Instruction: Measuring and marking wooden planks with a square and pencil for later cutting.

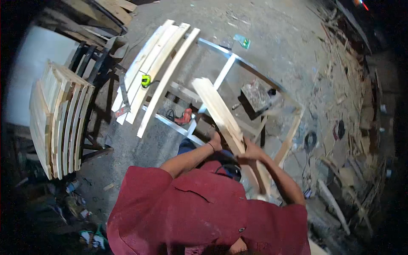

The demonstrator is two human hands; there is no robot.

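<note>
Head view. A rectangular frame of silvery metal bars is laid on the grey floor. Within its outline, a red power drill and a grey, stained, box-shaped block are seen, and part of a crossbar is hidden by the held plank. Across the frame's left end, long pale wooden slats are set, with a yellow-green tape measure resting on them. A stack of pale, curved-looking wooden boards is placed at far left; the right side is littered with brown wood scraps.

The long, flat, pale wooden plank is held aslant over the frame, its near end between the hands; it is straight-edged and lightly grained. It is clasped by the closed right hand. Its left edge is met by the left hand, whose fingers are partly hidden, so their closure cannot be told.

Four slats, one drill, one block and one tape measure are counted; the stacked boards cannot be counted reliably.
</note>
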